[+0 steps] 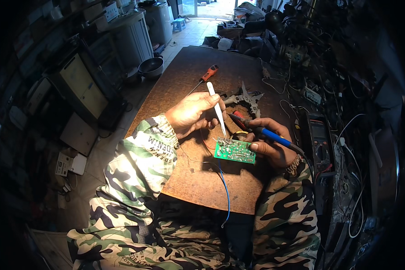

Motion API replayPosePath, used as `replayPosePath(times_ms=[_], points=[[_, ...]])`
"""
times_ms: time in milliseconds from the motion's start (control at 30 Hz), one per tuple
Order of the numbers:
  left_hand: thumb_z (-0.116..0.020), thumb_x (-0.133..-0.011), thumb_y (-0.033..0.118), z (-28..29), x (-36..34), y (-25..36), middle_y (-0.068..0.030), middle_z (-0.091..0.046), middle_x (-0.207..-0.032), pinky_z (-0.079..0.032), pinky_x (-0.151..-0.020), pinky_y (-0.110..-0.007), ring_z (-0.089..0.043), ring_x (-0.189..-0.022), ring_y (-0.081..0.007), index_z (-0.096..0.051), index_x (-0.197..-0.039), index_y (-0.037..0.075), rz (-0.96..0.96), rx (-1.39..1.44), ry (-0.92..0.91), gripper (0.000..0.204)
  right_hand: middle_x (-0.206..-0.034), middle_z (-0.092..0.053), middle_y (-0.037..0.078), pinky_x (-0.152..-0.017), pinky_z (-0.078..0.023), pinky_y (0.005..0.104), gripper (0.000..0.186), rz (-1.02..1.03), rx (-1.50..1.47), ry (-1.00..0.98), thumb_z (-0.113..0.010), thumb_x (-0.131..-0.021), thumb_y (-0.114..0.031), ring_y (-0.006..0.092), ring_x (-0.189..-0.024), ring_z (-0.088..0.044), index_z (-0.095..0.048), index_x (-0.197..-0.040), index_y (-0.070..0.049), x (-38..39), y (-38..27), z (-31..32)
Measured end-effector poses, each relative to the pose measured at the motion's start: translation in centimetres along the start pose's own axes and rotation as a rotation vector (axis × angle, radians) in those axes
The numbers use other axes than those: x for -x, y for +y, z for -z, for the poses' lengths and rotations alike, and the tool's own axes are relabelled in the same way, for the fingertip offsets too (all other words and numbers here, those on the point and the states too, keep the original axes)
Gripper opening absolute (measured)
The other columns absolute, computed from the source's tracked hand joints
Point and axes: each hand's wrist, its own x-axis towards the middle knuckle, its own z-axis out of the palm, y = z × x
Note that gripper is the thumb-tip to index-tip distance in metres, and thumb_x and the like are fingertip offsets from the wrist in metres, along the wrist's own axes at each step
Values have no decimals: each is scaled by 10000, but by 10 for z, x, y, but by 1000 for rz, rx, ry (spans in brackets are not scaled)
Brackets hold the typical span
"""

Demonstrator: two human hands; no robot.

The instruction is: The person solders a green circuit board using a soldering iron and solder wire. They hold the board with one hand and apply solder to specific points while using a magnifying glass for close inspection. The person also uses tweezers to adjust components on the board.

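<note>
Between the thumb and fingers of my left hand is a pair of white tweezers, slanting down with its tips at the far left edge of a green circuit board. My right hand is closed on that board's right end, the thumb lying on its upper face. The same hand also holds a blue-handled soldering iron, its dark tip pointing left above the board. Solder joints and small parts cover the board's visible face. A blue wire hangs from beneath it over the table's near edge.
On the brown table, an orange-handled screwdriver and a grey metal bracket-like part lie beyond my hands. A multimeter stands at the right among cables. Left of the table, a dark pan sits near the floor.
</note>
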Motion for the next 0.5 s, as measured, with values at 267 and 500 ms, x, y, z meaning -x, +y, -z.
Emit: replayPosePath(times_ms=[267, 500], points=[[-558, -1054, 381, 2, 9, 4, -72, -680, -961, -521, -725, -266, -616, -809, -128, -641, -1043, 47, 6, -51, 31, 345, -1001, -702, 138, -566, -560, 222, 514, 0, -16, -26, -764, -876, -26, 117, -763, -666, -534, -1333, 26, -6, 0, -6], [-560, -1052, 381, 1, 9, 4, -64, -680, -968, -520, -749, -267, -622, -844, -126, -646, -1060, 51, 5, -53, 7, 341, -1007, -696, 140, -566, -570, 227, 508, -6, -16, -18, -751, -881, -11, 128, -757, -670, -528, -1334, 30, -5, -2, -7]])
